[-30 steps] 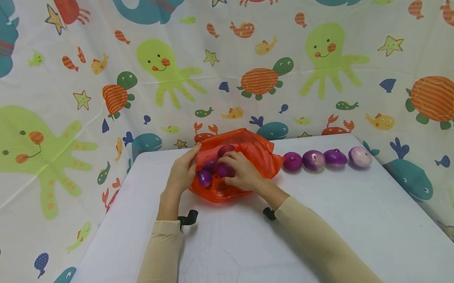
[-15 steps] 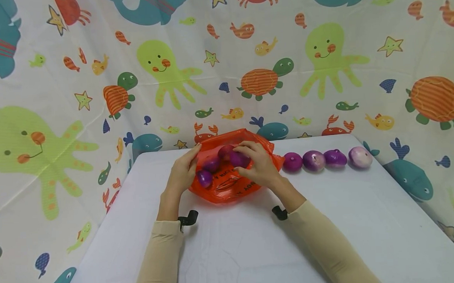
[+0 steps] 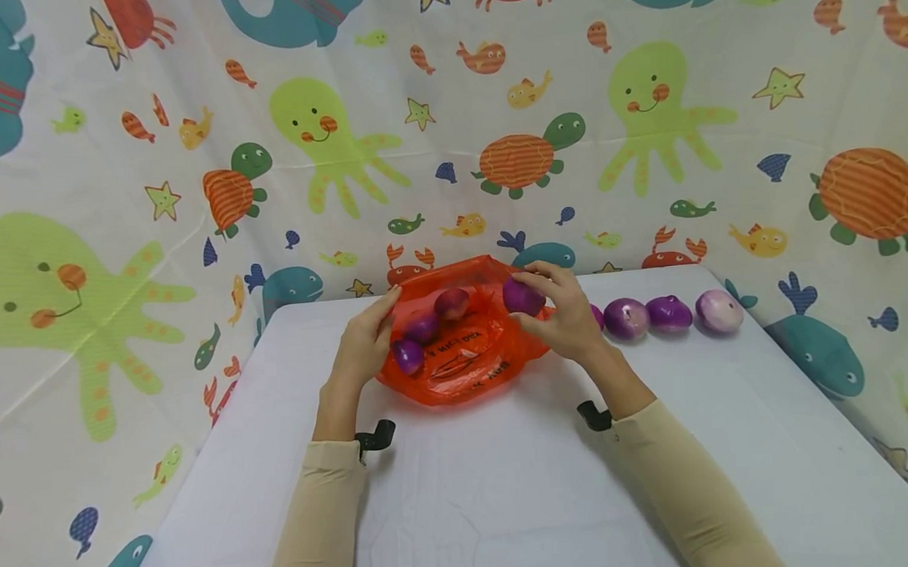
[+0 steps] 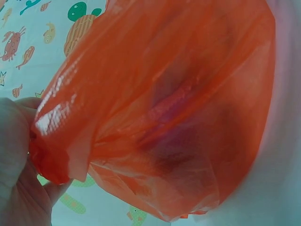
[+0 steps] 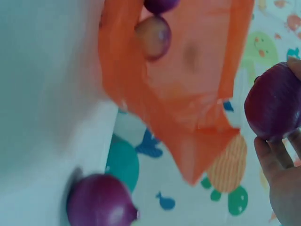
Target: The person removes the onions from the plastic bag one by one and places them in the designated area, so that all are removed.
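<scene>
Our right hand (image 3: 573, 319) grips an onion (image 3: 522, 298), fingers wide around it; our left hand (image 3: 362, 343) pinches the bag (image 3: 494, 342).

A round, shiny purple onion (image 3: 525, 298) is in the right fingers (image 3: 555, 277). The left fingers (image 3: 383, 308) hold the edge of a thin, crinkly, open red bag (image 3: 512, 340). Three onions (image 3: 421, 327) lie inside, between both hands' fingers. Four others (image 3: 626, 320) make a row just past the right fingers.

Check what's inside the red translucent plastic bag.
Three round purple onions show inside the red plastic bag, toward the left hand. Anything under those onions or its folds is covered; the left-wrist view gives only a blurred purple shape through the plastic.
</scene>
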The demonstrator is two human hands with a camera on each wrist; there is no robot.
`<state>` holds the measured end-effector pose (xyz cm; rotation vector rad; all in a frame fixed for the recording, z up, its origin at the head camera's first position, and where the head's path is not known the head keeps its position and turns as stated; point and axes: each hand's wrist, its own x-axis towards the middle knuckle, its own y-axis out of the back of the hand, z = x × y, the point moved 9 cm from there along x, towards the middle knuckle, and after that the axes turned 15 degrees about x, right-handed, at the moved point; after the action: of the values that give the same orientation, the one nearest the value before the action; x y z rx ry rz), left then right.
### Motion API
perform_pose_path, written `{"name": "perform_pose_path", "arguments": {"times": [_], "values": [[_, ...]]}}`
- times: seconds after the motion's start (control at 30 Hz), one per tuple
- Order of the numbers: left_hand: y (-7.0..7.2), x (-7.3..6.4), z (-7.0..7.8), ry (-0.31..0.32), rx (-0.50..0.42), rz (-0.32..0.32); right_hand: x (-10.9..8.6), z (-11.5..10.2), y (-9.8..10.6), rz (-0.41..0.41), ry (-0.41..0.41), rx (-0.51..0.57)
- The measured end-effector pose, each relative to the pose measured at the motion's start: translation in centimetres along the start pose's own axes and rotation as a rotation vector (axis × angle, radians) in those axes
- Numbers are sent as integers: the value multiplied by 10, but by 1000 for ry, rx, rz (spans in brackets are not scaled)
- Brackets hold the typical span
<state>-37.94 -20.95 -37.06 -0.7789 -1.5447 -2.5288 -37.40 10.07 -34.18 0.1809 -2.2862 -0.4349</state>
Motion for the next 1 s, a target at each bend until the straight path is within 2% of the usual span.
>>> {"name": "perform_pose_path", "arguments": {"times": [0.13, 0.4, 0.67, 1.0], "values": [[0, 0, 0, -3, -2, 2, -3, 4, 23, 38, 17, -37], [-1, -1, 1, 9, -4, -6, -13, 17, 70, 109, -34, -90], [-1, -1, 1, 11, -9, -5, -26, 42, 104, 119, -184, -156], [0, -1, 2, 8, -8, -5, -44, 61, 145, 106, -282, -217]]}}
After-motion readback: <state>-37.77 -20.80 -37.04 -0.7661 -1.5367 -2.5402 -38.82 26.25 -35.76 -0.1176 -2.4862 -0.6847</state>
